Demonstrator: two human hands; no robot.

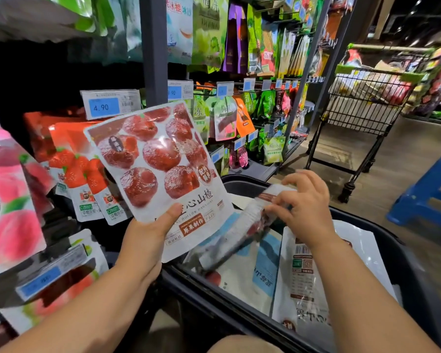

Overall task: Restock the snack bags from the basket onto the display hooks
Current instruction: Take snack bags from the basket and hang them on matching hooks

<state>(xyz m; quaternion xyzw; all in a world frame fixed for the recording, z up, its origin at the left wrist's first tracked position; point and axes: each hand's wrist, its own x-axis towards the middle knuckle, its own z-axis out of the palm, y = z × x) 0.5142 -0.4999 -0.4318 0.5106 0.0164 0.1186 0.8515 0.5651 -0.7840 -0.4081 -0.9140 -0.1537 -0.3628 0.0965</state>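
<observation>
Snack bag [158,169] stands upright above the left grip [145,240], pinched at its lower edge, probably leaving the top free for hanging, while the right grip [308,207] pinches a second bag [234,238] just below it in the basket [397,253].

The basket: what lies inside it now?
Inside the basket lie white snack bags, overlapping, one back up with a barcode. The right hand grips a blurred bag above them. The floor and any bags below are covered.
</observation>
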